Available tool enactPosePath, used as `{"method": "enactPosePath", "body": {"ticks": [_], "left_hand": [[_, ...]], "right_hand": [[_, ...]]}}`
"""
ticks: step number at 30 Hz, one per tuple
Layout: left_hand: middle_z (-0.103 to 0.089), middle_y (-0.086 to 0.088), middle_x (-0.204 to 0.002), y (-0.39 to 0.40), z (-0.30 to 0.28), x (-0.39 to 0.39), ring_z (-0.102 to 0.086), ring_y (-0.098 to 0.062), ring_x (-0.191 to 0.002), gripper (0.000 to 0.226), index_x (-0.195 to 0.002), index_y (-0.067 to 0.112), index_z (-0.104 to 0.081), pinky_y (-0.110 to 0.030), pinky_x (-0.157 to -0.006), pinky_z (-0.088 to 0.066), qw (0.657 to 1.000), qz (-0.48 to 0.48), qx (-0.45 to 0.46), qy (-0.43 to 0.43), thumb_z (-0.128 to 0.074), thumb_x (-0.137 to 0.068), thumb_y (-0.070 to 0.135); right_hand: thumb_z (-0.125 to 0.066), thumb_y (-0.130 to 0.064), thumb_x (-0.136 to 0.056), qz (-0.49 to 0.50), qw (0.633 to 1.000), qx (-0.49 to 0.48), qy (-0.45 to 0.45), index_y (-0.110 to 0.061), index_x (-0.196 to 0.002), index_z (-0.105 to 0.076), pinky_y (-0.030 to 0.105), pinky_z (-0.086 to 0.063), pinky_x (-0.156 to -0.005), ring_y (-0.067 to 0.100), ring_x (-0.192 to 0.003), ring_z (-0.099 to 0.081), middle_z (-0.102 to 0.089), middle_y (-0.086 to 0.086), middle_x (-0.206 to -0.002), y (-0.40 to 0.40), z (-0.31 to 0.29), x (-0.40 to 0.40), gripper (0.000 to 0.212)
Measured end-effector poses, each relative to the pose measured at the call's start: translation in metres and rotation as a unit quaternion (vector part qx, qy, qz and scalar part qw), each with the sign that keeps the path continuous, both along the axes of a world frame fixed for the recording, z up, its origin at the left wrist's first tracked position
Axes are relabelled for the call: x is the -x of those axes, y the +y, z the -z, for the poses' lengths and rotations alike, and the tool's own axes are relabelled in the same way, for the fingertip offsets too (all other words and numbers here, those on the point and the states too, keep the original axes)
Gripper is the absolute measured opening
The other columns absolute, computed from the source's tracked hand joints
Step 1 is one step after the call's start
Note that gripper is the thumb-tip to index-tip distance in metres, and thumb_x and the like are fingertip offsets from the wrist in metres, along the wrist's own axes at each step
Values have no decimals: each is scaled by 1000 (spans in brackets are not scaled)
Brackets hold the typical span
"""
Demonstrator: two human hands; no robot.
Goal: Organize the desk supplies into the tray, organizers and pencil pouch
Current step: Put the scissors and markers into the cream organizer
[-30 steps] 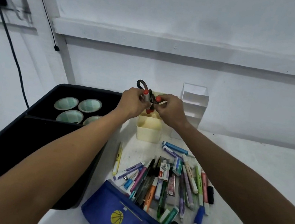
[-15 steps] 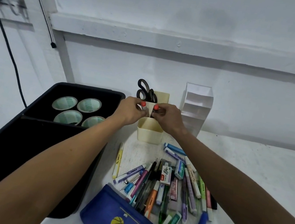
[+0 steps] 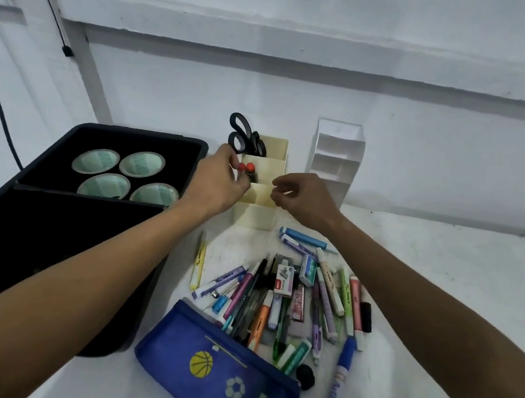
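Our left grip [image 3: 222,180] hangs at the cream organizer [image 3: 257,212], thumb and fingers curled in beside the two red-capped items [image 3: 246,167]; whether they pinch one cap or only brush it, we cannot tell. Our right grip [image 3: 302,198] holds nothing, its fingers loosely curled in the air just off the organizer's right edge.

Half a second ago each of our hands held one red cap at the organizer's mouth. Now both caps stand side by side in the middle compartment, behind the front one and in front of the compartment where the black scissors [image 3: 245,135] stand, handles up. Our right hand has let go and drawn back to the right. We judge that those two pieces are placed, or very nearly, and one small step of the sorting is done.

Most of the work remains. The heap of pens, markers and staple boxes [image 3: 294,291] lies on the white surface [image 3: 448,282] near us, its near end touching the mouth of the blue pencil pouch [image 3: 217,375]. The white organizer [image 3: 335,157] stands to the right of the cream one. The black tray [image 3: 50,233] on our left holds four tape rolls [image 3: 126,174] in its far section.

Both forearms reach forward from the lower corners, the left angled up to the right, the right angled up to the left, wrists nearly level, meeting on either side of the cream organizer.
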State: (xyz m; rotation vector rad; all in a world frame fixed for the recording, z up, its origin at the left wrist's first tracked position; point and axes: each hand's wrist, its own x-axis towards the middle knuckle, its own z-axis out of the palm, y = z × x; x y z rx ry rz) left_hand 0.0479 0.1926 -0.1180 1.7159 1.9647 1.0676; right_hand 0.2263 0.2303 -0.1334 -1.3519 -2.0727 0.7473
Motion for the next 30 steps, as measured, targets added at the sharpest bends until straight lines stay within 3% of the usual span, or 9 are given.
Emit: {"method": "enactPosePath", "body": {"ticks": [4,9,13,18,21,25,30], "left_hand": [[-61,3,-81,-23,6,-16,-58,-14,-72,15,-90,18,-59,-25,-60,-45,989,89,93,77,-69,-80,24],[-63,8,-88,-60,22,-39,-57,-3,-75,17,-96,26,-63,-15,-57,-38,953,204,183,130,-72,-83,32],[-64,9,-88,-78,34,-52,-57,-3,-77,18,-98,26,-67,-14,-60,-39,928,267,209,156,-72,-82,32],[-61,10,-84,-84,45,-66,-57,-6,-78,20,-103,23,-68,-18,-67,-41,917,299,210,158,-70,-84,28],[-60,8,-87,-84,49,-77,-55,-8,-78,20,-104,22,-68,-19,-70,-39,908,325,199,176,-69,-84,23],[-59,6,-90,-81,51,-82,-53,-9,-79,19,-105,21,-68,-21,-72,-40,906,323,183,205,-67,-86,23],[-60,6,-92,-77,49,-76,-57,-11,-84,22,-107,21,-67,-21,-74,-42,913,290,202,203,-67,-86,19]], "right_hand": [[-71,-18,-82,-17,999,32,-22,-12,-107,-70,25,-57,-74,5,-69,-65,-71,-1,-86,-26,0,-31,26],[-72,-27,-81,-24,990,82,-108,-18,-101,-71,12,-43,-63,0,-73,-60,-68,-4,-88,-69,14,-72,22],[-71,-19,-81,-44,979,115,-162,-18,-97,-72,4,-41,-57,-5,-67,-56,-67,-5,-88,-106,27,-106,16],[-74,-17,-79,-81,966,162,-186,-24,-100,-72,5,-41,-62,1,-71,-58,-64,-15,-88,-148,33,-142,22],[-76,-22,-77,-120,954,201,-189,-32,-104,-69,13,-43,-66,6,-82,-59,-62,-15,-105,-163,40,-152,29],[-78,-20,-74,-172,941,197,-215,-28,-113,-67,20,-49,-80,9,-98,-55,-55,-14,-122,-172,50,-152,41],[-75,-21,-78,-176,944,145,-240,-26,-111,-69,6,-36,-77,5,-99,-50,-57,-9,-118,-174,61,-148,34]]}}
